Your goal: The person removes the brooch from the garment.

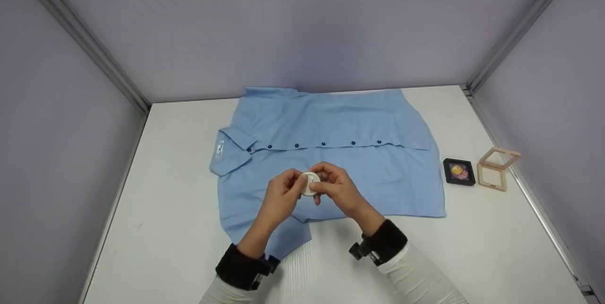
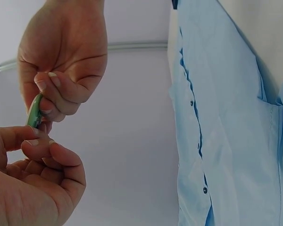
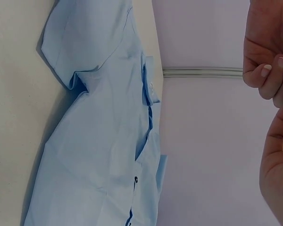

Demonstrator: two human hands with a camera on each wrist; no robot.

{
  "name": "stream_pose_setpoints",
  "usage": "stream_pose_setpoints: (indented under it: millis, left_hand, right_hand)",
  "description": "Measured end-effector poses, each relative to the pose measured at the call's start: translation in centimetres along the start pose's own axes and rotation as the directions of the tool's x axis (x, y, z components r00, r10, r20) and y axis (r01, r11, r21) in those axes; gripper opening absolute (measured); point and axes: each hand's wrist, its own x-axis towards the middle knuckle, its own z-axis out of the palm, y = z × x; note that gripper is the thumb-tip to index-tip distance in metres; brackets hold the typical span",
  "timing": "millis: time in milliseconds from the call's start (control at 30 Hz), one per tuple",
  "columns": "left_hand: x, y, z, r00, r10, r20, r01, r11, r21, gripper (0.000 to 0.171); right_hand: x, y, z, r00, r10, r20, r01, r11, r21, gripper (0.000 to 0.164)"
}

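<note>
In the head view, my left hand (image 1: pixel 280 196) and right hand (image 1: pixel 344 194) meet over the lower half of a light blue shirt (image 1: pixel 387 176). Between them they pinch a small round disc (image 1: pixel 310 178) with a pale face, thumbs on top. From the left wrist view, the edge of this disc (image 2: pixel 34 112) looks green. What it is exactly cannot be told. The shirt lies spread sideways, with its collar (image 1: pixel 230 152) at the left and a line of dark buttons along its middle. The right wrist view shows both hands only partly, and the disc is hidden there.
Toward the right edge of the white table (image 1: pixel 165 190) lie a black square box (image 1: pixel 459 172) with a colourful picture and an open beige compact-like case (image 1: pixel 492 177), its lid raised. Pale grey panels (image 1: pixel 302 30) enclose the table at the back and both sides.
</note>
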Motion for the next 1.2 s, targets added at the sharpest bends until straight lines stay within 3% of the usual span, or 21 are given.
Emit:
stream_pose_setpoints:
  millis: [433, 733, 967, 1200]
  left_hand:
    - [0.3, -0.7, 0.0, 0.999, -0.027, -0.019, 0.027, 0.999, -0.024, 0.021]
    - [0.3, -0.9, -0.3, 0.994, -0.098, -0.054, 0.094, 0.992, -0.078, 0.023]
    - [1.1, -4.8, 0.1, 0.987, -0.154, -0.046, 0.149, 0.983, -0.105, 0.030]
    - [1.1, -5.5, 0.4, 0.988, -0.150, -0.031, 0.145, 0.981, -0.128, 0.038]
  right_hand:
    - [-0.2, 0.2, 0.0, 0.999, -0.026, 0.035, 0.028, 0.997, -0.073, 0.034]
    - [-0.7, -0.1, 0.0, 0.995, -0.066, 0.073, 0.074, 0.991, -0.115, 0.041]
    - [-0.8, 0.2, -0.1, 0.998, -0.048, 0.034, 0.054, 0.975, -0.214, 0.033]
    - [-0.7, 0.4, -0.1, 0.998, -0.066, -0.001, 0.063, 0.966, -0.252, 0.023]
